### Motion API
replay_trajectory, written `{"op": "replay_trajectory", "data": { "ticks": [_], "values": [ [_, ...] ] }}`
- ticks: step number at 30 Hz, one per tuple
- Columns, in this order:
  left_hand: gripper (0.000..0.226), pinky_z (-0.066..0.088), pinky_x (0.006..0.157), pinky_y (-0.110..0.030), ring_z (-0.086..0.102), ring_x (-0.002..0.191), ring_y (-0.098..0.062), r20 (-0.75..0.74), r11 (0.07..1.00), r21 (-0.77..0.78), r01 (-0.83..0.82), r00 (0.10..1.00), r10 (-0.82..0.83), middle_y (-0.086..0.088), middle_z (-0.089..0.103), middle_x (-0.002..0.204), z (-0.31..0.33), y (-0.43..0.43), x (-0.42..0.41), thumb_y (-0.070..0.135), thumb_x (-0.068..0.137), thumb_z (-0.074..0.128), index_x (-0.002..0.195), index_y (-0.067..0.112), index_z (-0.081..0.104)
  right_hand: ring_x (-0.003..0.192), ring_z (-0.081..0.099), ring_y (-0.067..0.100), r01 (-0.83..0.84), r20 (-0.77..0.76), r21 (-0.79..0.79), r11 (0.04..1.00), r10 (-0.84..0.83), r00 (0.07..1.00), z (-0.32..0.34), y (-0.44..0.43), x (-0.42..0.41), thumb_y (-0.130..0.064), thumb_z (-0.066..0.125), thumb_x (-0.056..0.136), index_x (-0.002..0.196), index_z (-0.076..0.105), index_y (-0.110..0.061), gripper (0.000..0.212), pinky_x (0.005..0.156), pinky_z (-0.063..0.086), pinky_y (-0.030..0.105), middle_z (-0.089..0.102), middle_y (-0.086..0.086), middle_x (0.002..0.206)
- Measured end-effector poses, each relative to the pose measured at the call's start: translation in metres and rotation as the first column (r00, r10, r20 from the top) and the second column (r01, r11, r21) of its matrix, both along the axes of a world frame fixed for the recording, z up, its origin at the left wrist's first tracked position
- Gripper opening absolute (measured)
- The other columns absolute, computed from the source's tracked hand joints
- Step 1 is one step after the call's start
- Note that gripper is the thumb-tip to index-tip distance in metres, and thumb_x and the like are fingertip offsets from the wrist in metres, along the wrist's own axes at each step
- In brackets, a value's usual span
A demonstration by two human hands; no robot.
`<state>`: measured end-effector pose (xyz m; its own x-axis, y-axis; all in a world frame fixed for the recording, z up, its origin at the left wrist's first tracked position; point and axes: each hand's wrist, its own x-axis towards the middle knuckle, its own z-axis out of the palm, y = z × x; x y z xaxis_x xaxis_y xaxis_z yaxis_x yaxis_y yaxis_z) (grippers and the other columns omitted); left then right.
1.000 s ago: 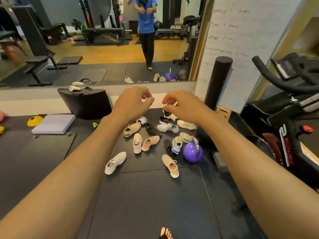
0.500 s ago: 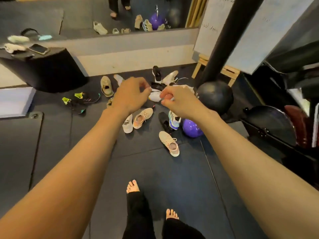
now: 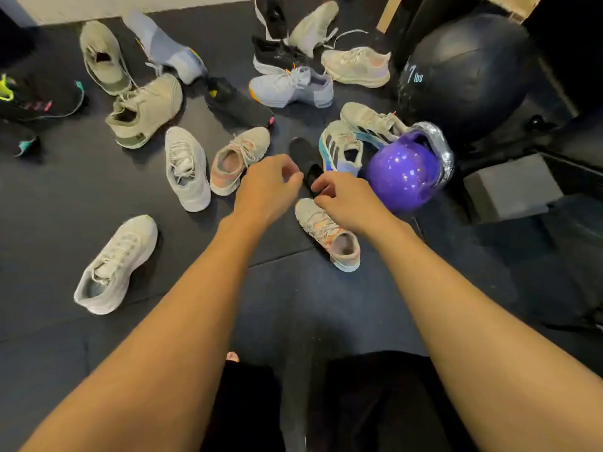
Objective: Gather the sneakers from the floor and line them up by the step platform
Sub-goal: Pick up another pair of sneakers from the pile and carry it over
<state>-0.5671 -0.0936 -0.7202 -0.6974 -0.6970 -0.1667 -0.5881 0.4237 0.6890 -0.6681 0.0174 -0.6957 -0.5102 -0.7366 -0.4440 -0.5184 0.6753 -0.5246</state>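
Several sneakers lie scattered on the dark floor mat. My left hand hovers with curled fingers beside a pink-and-beige sneaker, holding nothing. My right hand hovers with curled fingers over a beige-and-orange sneaker, just in front of a black sneaker. A white sneaker lies left of the pink one, another white sneaker lies nearer at the left. The step platform is out of view.
A purple kettlebell sits right of my right hand, a black 7 lbs medicine ball behind it. A dark foam block lies at the right. Black neon-trimmed shoes lie at the far left. My legs show at the bottom.
The view has dropped and closed in on the shoe pile. Both hands have come down toward the sneakers in the middle, still holding nothing.
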Motion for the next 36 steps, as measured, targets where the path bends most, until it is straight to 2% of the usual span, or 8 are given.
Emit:
{"op": "replay_trajectory", "data": {
  "ticks": [9,12,15,18,21,25,31,36],
  "values": [
    [0.02,0.04,0.071,-0.033,0.057,0.097,-0.03,0.204,0.99,-0.004,0.138,0.97,-0.134,-0.005,0.065,0.107,-0.197,-0.003,-0.04,0.025,0.088,0.05,0.101,0.017,0.062,0.123,0.049,0.036,0.377,-0.174,0.462,0.803,-0.335,0.926,-0.223,0.005,-0.011,-0.028,0.054,0.09,0.133,0.046,-0.008,0.048,0.095,0.042,0.044,0.05,0.014,0.137],
    [0.023,0.04,0.071,-0.035,0.056,0.096,-0.034,0.253,0.996,0.027,0.084,0.964,-0.088,-0.01,0.062,0.11,-0.223,-0.01,-0.044,0.025,0.089,0.049,0.105,0.014,0.061,0.125,0.048,0.036,0.387,-0.236,0.419,0.821,-0.313,0.92,-0.257,0.006,-0.007,-0.025,0.064,0.087,0.137,0.031,-0.008,0.062,0.098,0.039,0.045,0.05,0.016,0.136],
    [0.026,0.045,0.079,-0.037,0.055,0.103,-0.035,0.28,0.992,0.123,0.022,0.958,-0.055,-0.012,0.059,0.116,-0.238,-0.01,-0.046,0.024,0.088,0.05,0.11,0.014,0.06,0.125,0.047,0.035,0.43,-0.229,0.304,0.85,-0.373,0.899,-0.274,0.012,0.001,-0.021,0.044,0.097,0.141,0.032,-0.006,0.048,0.101,0.033,0.043,0.052,0.018,0.135],
    [0.028,0.049,0.086,-0.041,0.055,0.105,-0.034,0.215,0.987,0.16,-0.025,0.977,-0.01,-0.012,0.061,0.116,-0.236,-0.016,-0.05,0.022,0.086,0.051,0.11,0.015,0.063,0.096,0.057,0.033,0.365,-0.296,0.033,0.931,-0.339,0.893,-0.271,0.001,0.003,-0.015,0.045,0.091,0.116,0.044,-0.014,0.025,0.072,0.039,0.036,0.063,0.012,0.105],
    [0.026,0.046,0.078,-0.036,0.056,0.099,-0.031,0.135,0.979,0.124,-0.162,0.98,0.146,-0.006,0.063,0.106,-0.231,-0.031,-0.046,0.019,0.085,0.049,0.104,0.017,0.066,0.083,0.052,0.024,0.456,-0.076,-0.163,0.875,-0.472,0.878,-0.254,-0.025,0.002,-0.02,0.053,0.087,0.098,0.044,-0.022,0.014,0.059,0.034,0.031,0.054,-0.001,0.084],
    [0.023,0.047,0.078,-0.038,0.056,0.095,-0.028,0.024,0.935,0.045,-0.351,0.936,0.351,-0.005,0.064,0.1,-0.229,-0.065,-0.025,0.011,0.084,0.045,0.095,0.015,0.064,0.091,0.054,0.017,0.591,0.317,-0.242,0.77,-0.513,0.798,-0.247,-0.051,0.015,-0.021,0.059,0.087,0.102,0.047,-0.022,0.019,0.067,0.041,0.027,0.056,-0.001,0.103],
    [0.029,0.043,0.084,-0.041,0.05,0.114,-0.033,0.068,0.936,-0.126,-0.329,0.938,0.34,-0.013,0.05,0.127,-0.246,-0.102,0.004,0.01,0.086,0.051,0.114,0.011,0.058,0.103,0.052,0.019,0.691,0.356,-0.264,0.673,-0.597,0.718,-0.263,-0.06,0.039,-0.016,0.057,0.09,0.106,0.046,-0.026,0.022,0.092,0.042,0.038,0.057,0.001,0.115],
    [0.055,0.034,0.106,-0.048,0.03,0.135,-0.038,0.263,0.95,-0.288,-0.118,0.944,0.197,-0.015,0.018,0.153,-0.262,-0.132,0.006,0.019,0.09,0.058,0.137,0.004,0.033,0.126,0.046,0.028,0.394,0.187,-0.224,0.891,-0.358,0.915,-0.271,-0.056,0.048,-0.012,0.053,0.094,0.148,0.021,-0.03,0.065,0.102,0.037,0.034,0.045,0.007,0.142]
  ]
}}
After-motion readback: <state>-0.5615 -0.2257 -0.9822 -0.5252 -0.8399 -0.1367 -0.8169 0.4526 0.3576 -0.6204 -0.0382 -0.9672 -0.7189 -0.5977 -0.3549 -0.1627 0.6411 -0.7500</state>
